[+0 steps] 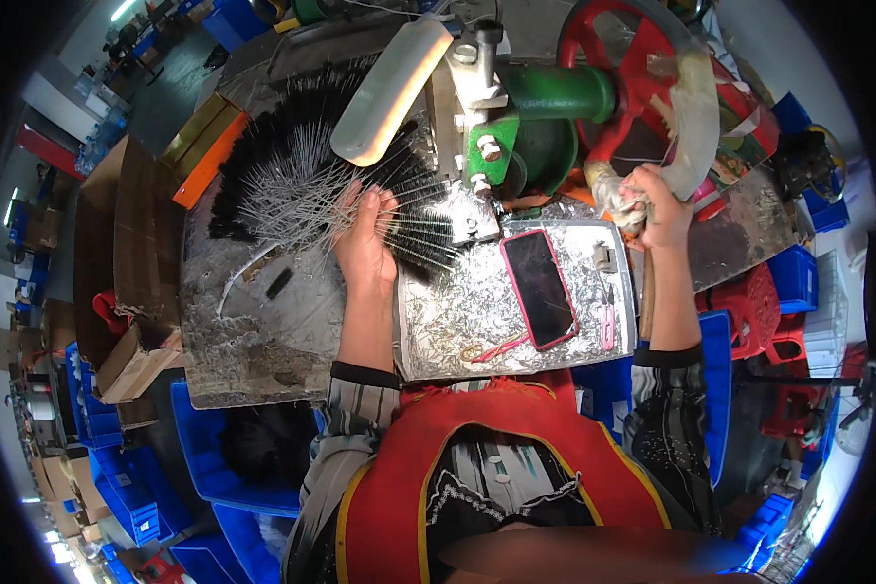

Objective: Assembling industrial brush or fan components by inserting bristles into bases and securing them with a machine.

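My left hand point(367, 238) is closed round the wire stems of several thin brushes point(420, 229), whose dark bristled ends fan out to the right, beside the press's metal base. Just left of that hand lies a big heap of the same wire brushes point(287, 195), bare silvery stems over black bristles. My right hand point(662, 209) grips a cloth-wrapped part of the handwheel point(642, 107), which is red with a padded rim. The wheel joins a green hand press point(560, 94). A bright lamp point(391, 92) hangs over the brushes and hides part of them.
In front of me a shallow metal tray point(423, 341) holds many wire clippings and a phone point(538, 289) in a pink case. Cardboard boxes point(146, 234) stand at the left table edge. Blue bins point(234, 482) are below, and red stools point(749, 307) stand at right.
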The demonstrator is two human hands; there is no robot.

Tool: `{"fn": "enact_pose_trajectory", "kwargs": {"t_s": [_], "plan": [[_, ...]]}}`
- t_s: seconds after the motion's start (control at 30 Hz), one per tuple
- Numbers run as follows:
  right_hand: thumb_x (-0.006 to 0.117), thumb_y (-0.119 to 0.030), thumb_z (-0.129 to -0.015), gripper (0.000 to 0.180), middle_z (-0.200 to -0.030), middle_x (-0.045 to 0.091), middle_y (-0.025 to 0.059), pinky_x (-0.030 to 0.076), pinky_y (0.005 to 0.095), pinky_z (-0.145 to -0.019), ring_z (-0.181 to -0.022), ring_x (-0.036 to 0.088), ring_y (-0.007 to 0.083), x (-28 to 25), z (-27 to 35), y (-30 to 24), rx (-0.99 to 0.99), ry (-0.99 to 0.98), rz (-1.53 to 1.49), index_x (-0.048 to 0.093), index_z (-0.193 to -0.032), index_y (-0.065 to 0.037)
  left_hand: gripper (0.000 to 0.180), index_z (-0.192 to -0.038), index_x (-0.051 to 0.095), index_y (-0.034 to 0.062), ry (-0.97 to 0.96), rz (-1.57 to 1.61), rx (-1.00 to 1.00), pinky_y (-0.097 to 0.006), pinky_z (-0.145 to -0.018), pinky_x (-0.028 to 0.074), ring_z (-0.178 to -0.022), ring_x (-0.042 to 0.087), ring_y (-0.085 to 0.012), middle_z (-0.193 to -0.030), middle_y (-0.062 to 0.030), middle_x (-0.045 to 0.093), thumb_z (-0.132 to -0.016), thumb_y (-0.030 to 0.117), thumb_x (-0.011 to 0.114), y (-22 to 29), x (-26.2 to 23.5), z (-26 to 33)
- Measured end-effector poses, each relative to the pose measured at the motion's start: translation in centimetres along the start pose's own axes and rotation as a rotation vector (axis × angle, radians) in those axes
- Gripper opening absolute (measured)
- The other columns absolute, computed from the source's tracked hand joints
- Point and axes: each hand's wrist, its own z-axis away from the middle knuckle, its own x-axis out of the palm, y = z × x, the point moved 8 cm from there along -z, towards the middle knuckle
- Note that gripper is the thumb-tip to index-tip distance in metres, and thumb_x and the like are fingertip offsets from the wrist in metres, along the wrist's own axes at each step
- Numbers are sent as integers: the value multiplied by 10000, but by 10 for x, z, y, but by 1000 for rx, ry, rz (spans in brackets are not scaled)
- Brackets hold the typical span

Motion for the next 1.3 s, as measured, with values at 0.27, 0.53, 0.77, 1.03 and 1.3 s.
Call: {"fn": "enact_pose_trajectory", "kwargs": {"t_s": [0.27,0.53,0.77,1.03,1.3], "plan": [[598,-79,-657,155,-576,542,103,412,244,-434,-464,532,159,14,-1,-42,72,-24,84,552,-749,38,352,-1052,427,-67,52,-32,19,-263,-673,504,-719,566,-178,-843,-131,545,-734,-30,573,-1,2,0],[592,-78,-655,104,-535,526,97,398,254,-422,-441,516,166,21,-4,-53,110,-54,96,533,-659,8,349,-1048,434,-70,24,-47,30,-261,-660,513,-714,570,-183,-841,-138,547,-731,-30,575,1,5,-4],[596,-81,-684,126,-623,532,50,396,238,-435,-484,507,110,11,4,-26,-231,-22,31,553,-740,23,343,-1041,435,-70,41,-60,49,-258,-639,514,-697,568,-180,-838,-134,543,-732,-24,578,5,4,-4],[593,-73,-669,130,-630,541,83,428,261,-478,-523,536,157,4,2,-14,36,53,40,554,-742,28,336,-1054,464,-15,-210,-341,-267,-238,-621,486,-702,570,-155,-850,-124,580,-764,104,585,2,-1,4],[611,-69,-646,127,-569,537,78,420,264,-428,-469,542,170,11,0,-32,87,-18,14,551,-724,13,349,-1070,441,-28,-153,-158,-214,-244,-614,468,-667,552,-141,-786,-107,576,-749,21,569,-1,-2,1]]}}
